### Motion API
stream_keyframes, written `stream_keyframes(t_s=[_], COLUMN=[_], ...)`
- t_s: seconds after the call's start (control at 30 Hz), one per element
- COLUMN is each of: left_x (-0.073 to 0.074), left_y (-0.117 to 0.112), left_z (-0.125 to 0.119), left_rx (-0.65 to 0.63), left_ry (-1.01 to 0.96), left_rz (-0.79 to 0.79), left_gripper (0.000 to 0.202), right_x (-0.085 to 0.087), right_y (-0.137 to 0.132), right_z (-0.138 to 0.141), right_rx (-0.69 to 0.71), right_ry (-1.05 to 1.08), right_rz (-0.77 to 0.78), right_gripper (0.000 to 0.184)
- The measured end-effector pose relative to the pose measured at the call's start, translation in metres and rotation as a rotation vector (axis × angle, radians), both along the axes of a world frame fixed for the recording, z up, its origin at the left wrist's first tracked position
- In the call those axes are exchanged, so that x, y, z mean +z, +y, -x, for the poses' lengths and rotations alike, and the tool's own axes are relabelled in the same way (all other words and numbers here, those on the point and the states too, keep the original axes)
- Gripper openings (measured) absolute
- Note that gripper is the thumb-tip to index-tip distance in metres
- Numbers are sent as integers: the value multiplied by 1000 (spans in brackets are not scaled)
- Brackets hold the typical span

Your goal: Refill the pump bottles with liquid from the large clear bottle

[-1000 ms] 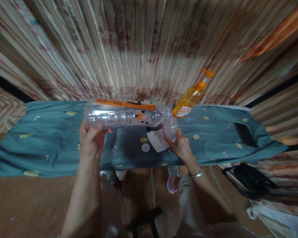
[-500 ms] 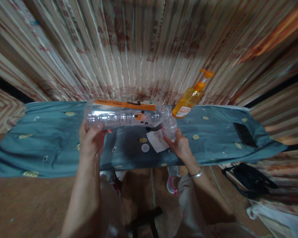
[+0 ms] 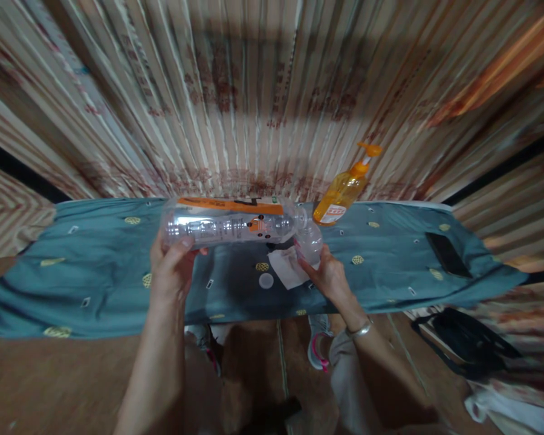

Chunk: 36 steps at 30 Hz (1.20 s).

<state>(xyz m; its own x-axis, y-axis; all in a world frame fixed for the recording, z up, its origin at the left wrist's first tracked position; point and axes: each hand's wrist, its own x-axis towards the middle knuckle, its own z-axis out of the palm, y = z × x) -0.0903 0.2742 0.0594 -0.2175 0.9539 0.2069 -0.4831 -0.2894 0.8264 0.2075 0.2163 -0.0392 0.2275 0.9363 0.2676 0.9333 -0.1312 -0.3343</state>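
My left hand (image 3: pixel 174 266) is closed around the base end of a large clear plastic bottle (image 3: pixel 226 226) with an orange and white label. The bottle lies level in the air, its mouth to the right. My right hand (image 3: pixel 329 275) grips a small clear plastic container (image 3: pixel 309 240), a cup or small bottle, right at the big bottle's mouth. Whether liquid passes between them I cannot tell. Beneath the container a white paper or tissue (image 3: pixel 290 272) lies on the cloth, beside a small round translucent cap (image 3: pixel 266 280).
An orange pump bottle (image 3: pixel 342 194) stands behind my right hand on the teal patterned cloth (image 3: pixel 376 284). A dark phone (image 3: pixel 448 254) lies at the right. A striped curtain (image 3: pixel 254 109) hangs behind; a black bag (image 3: pixel 469 341) sits low on the right.
The whole scene sits slightly lower in view, as the camera has tilted a little. Both hands keep their holds, with the bottle and container still together.
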Motion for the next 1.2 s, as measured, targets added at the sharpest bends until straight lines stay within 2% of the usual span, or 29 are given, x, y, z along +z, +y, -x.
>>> stream_keyframes(t_s=[0.5, 0.8, 1.2], left_x=[-2, -5, -4], left_y=[1, 1, 0], left_z=[2, 2, 3], left_rx=[16, 16, 0], left_ry=[-9, -7, 32], left_rz=[61, 45, 39], left_gripper=[46, 44, 45], right_x=[-4, -7, -3], right_y=[2, 3, 2], right_z=[1, 1, 1], right_rx=[43, 37, 35], right_ry=[44, 56, 56], right_rz=[-22, -63, -43], right_gripper=[53, 50, 49])
